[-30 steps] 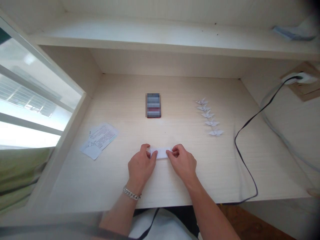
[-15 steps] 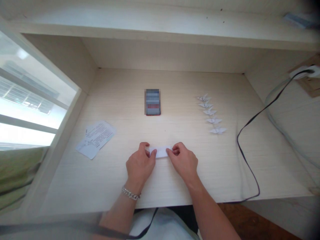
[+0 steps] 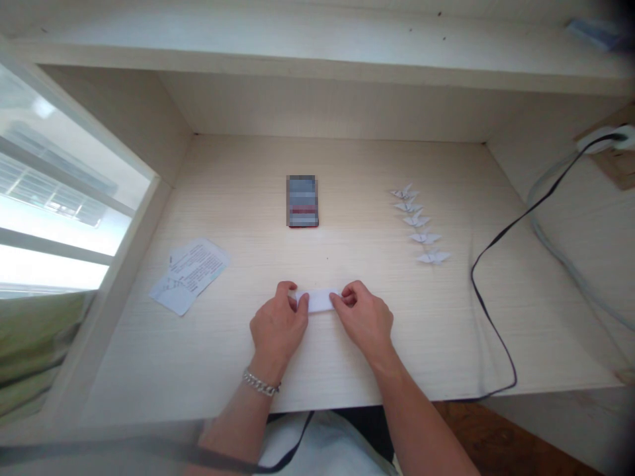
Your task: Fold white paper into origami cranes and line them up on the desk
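Note:
A small folded strip of white paper [image 3: 320, 301] lies flat on the pale wooden desk [image 3: 347, 357] near its front edge. My left hand [image 3: 279, 324], with a chain bracelet at the wrist, pinches the strip's left end. My right hand [image 3: 366, 317] pinches its right end. Both hands rest on the desk with fingers curled onto the paper.
A row of several small white paper cranes [image 3: 419, 225] sits at the right. A phone [image 3: 302, 201] lies in the middle further back. Printed paper slips [image 3: 191, 274] lie at the left. A black cable [image 3: 496, 264] loops along the right side. A shelf [image 3: 317, 46] runs overhead.
My hands and the paper strip have stayed almost still; only the camera view shifted slightly upward.

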{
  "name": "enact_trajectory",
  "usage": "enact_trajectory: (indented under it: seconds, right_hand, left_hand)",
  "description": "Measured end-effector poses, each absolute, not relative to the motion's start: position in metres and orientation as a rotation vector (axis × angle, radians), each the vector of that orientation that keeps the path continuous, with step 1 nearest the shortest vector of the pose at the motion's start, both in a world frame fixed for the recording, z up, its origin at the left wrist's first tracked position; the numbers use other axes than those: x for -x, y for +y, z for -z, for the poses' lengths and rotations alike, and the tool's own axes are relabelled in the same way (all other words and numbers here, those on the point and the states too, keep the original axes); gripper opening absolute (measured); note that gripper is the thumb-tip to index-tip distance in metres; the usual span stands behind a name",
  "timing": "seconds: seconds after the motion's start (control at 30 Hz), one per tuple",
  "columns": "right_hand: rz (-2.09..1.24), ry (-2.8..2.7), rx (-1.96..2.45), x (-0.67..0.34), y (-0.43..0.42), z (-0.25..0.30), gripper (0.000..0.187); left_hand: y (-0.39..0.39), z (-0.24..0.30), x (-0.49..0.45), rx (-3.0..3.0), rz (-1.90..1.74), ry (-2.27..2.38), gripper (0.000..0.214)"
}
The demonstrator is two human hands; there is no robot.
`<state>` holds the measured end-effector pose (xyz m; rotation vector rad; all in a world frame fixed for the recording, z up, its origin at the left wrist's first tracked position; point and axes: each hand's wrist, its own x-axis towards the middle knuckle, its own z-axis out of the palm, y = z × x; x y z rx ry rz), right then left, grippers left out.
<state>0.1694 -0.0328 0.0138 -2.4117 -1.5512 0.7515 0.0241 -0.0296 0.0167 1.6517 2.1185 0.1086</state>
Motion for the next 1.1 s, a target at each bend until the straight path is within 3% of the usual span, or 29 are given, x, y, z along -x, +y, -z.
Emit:
enact_trajectory:
  seconds: [0.9, 1.1]
  right_hand:
    - [-0.722, -1.598, 2.428, -0.1684, -0.032, -0.0123, 0.023]
    - [-0.63, -1.623, 2.382, -0.1643, -0.0379, -0.0096, 0.02]
  left_hand:
    - [-0.0326, -0.0152, -0.0247, -1.653, -0.117, 2.125, 0.032]
    - [-0.0387, -0.0116, -0.0266, -1.924, -0.244, 2.121, 0.031]
